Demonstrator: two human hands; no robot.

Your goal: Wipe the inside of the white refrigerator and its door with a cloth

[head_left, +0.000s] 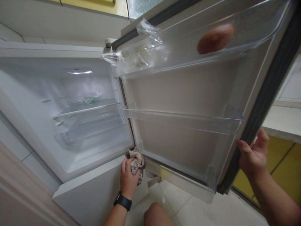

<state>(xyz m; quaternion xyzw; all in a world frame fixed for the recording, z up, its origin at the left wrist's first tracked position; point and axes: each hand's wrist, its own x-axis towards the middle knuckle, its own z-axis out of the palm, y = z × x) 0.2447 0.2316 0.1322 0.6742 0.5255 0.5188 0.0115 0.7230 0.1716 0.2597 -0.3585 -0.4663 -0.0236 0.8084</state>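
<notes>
My left hand (129, 177), with a dark watch on its wrist, is closed around a crumpled patterned cloth (137, 162). The cloth is at the lower hinge corner, where the fridge body (94, 175) meets the open fridge door (183, 91). On the right, my right hand (255, 153) grips the door's outer edge, thumb on the dark seal (265, 91) and fingers partly hidden behind. Clear plastic door shelves (183, 121) line the door's inside. The upper one holds a brownish-red oval item (216, 38) and a clear plastic bag (143, 51).
Inside the fridge, a glass shelf (87, 108) carries a crumpled plastic bag (91, 97), above a clear drawer (94, 128). Yellow cabinets (282, 157) and a pale counter (284, 121) stand to the right. Below are floor tiles (183, 207) and my knee (156, 215).
</notes>
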